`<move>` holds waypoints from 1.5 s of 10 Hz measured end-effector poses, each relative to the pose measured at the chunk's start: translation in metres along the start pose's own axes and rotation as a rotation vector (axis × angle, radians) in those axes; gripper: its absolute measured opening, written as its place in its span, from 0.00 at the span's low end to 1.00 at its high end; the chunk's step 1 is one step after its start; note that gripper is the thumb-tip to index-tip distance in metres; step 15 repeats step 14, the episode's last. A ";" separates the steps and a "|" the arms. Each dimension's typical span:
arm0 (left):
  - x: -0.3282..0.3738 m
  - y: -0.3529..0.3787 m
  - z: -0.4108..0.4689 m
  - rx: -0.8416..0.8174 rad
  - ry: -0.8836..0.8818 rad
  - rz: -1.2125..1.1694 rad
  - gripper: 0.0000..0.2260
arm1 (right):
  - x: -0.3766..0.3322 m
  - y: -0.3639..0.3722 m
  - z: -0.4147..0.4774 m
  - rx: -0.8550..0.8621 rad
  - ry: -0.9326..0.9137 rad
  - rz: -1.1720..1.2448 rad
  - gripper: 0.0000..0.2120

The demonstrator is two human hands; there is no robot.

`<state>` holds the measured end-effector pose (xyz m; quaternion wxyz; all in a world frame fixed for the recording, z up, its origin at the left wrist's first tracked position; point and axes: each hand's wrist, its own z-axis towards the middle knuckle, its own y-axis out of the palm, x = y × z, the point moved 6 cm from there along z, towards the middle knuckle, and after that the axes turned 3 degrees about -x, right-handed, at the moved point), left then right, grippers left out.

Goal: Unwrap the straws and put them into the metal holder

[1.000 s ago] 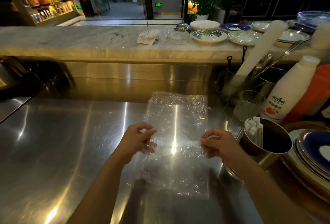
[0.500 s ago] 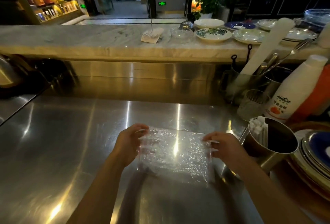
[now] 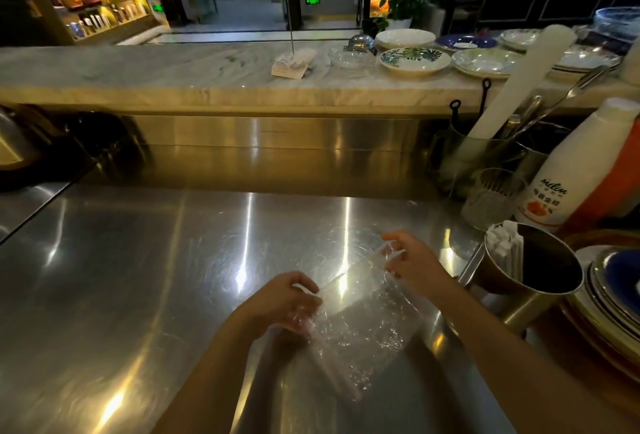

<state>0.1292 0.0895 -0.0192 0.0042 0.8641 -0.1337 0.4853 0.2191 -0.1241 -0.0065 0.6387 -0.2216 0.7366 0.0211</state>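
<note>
A crinkled clear plastic wrapper (image 3: 363, 326) hangs over the steel counter, held along its top edge by both hands. My left hand (image 3: 284, 298) pinches its left corner, nearer to me. Its right corner is pinched by my right hand (image 3: 414, 260), which is farther out. The metal holder (image 3: 540, 281) lies tilted on its side at the right, its mouth facing me. A bunch of white straws (image 3: 504, 243) sits inside against its left wall.
Stacked plates (image 3: 613, 295) lie right of the holder. Behind it are a glass (image 3: 491, 198), a white bottle (image 3: 571, 170) and a utensil container (image 3: 485, 153). A marble ledge (image 3: 173, 73) with plates runs across the back. The steel counter (image 3: 121, 277) spreads to the left.
The wrapper has been lowered and folded from a tall upright sheet to a smaller slanted one. My left hand came toward me while the right moved outward.
</note>
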 end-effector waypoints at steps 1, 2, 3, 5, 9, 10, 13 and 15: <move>0.000 0.022 -0.002 -0.267 0.021 0.192 0.12 | -0.017 0.012 0.011 -0.133 -0.061 -0.186 0.20; -0.003 0.036 -0.005 -0.519 0.014 -0.113 0.23 | -0.033 0.033 0.016 -0.287 -0.110 -0.299 0.20; -0.001 0.028 0.004 -0.337 -0.007 -0.107 0.22 | -0.043 0.051 0.018 -0.384 -0.159 -0.402 0.22; -0.003 0.006 0.011 0.008 0.174 -0.041 0.09 | -0.036 0.049 0.017 -0.310 -0.138 -0.390 0.25; -0.009 -0.007 0.028 0.390 0.146 -0.255 0.11 | 0.025 0.020 0.002 0.042 0.252 0.215 0.22; -0.008 -0.002 0.033 0.433 0.139 -0.066 0.16 | 0.031 0.019 0.004 0.110 0.258 0.187 0.19; 0.004 0.000 0.034 0.531 0.202 0.518 0.15 | 0.039 0.021 0.010 0.126 0.273 -0.033 0.20; 0.020 -0.008 0.028 0.587 0.274 0.555 0.16 | 0.023 0.016 0.015 0.149 0.210 -0.228 0.23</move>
